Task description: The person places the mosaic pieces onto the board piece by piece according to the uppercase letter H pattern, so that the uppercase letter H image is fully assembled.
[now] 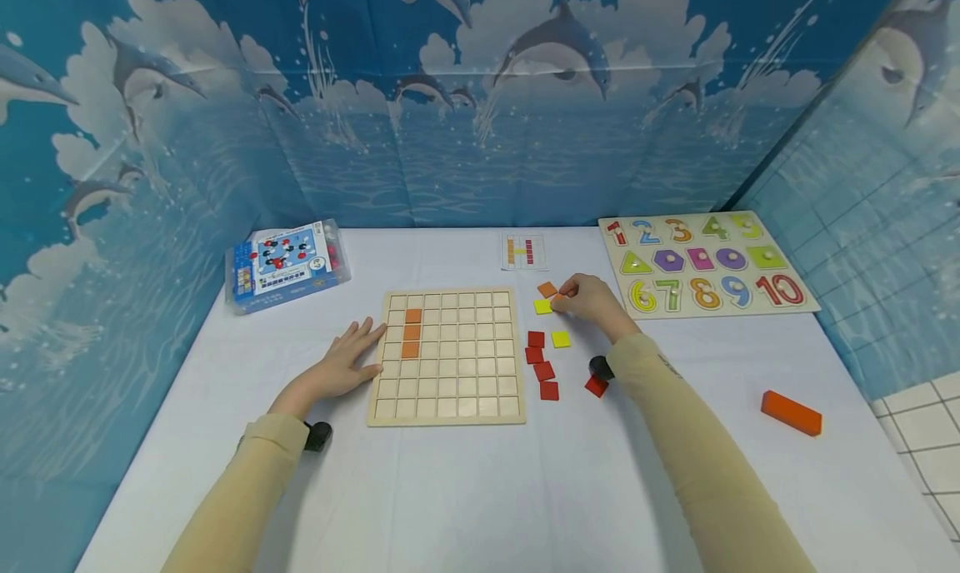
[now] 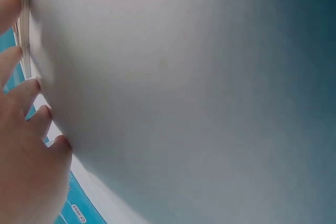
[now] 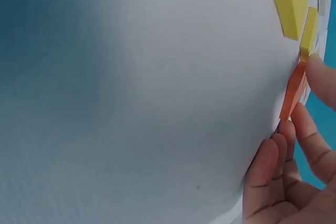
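A wooden grid board (image 1: 442,419) lies on the white table, with three orange tiles (image 1: 411,332) stacked down one column at its upper left. My left hand (image 1: 341,365) rests spread at the board's left edge, thumb and fingertips touching it. At the right, my right hand (image 1: 592,300) pinches an orange tile (image 3: 294,90) between thumb and index finger, at the table surface. A yellow tile (image 1: 542,306) lies against that spot, another orange tile (image 1: 547,290) just behind. Nearer me are a second yellow tile (image 1: 561,339) and several red tiles (image 1: 543,371).
A small pattern card (image 1: 524,252) lies behind the tiles. At the back left sits a boxed molecule set (image 1: 287,265); a number puzzle board (image 1: 705,265) lies back right. An orange block (image 1: 791,413) is far right. One red tile (image 1: 596,386) lies under the right wrist.
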